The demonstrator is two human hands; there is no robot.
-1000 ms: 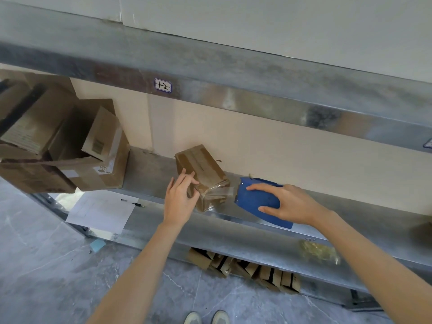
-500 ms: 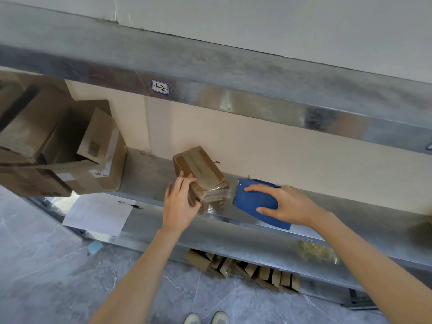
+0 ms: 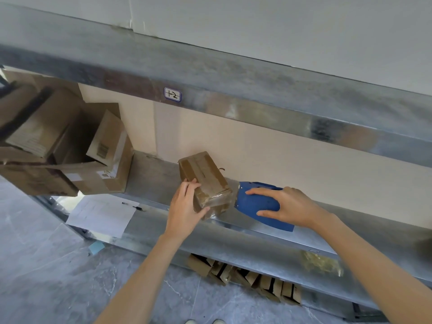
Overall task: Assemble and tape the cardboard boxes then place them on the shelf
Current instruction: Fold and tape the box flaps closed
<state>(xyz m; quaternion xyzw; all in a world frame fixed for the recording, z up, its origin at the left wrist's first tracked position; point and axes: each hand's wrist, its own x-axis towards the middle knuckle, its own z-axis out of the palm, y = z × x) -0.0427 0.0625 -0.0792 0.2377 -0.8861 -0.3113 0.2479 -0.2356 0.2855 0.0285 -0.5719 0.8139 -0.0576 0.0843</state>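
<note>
Metal shelf (image 3: 163, 183), taping a small cardboard box (image 3: 205, 181) at its near edge.
I see my left hand (image 3: 184, 211) curled around the box's near-left corner; my right hand (image 3: 287, 205) wraps the blue tape dispenser (image 3: 257, 206) just right of it. Box looks light, stiff, tape-slick; I'd grip its side faces.

Off to the left there's a sheet of white paper (image 3: 100, 216) lying flat with a pen (image 3: 133, 206) on its far edge. A small blue sticky note (image 3: 96, 247) sits on the grey marble floor (image 3: 46, 277) below.
</note>
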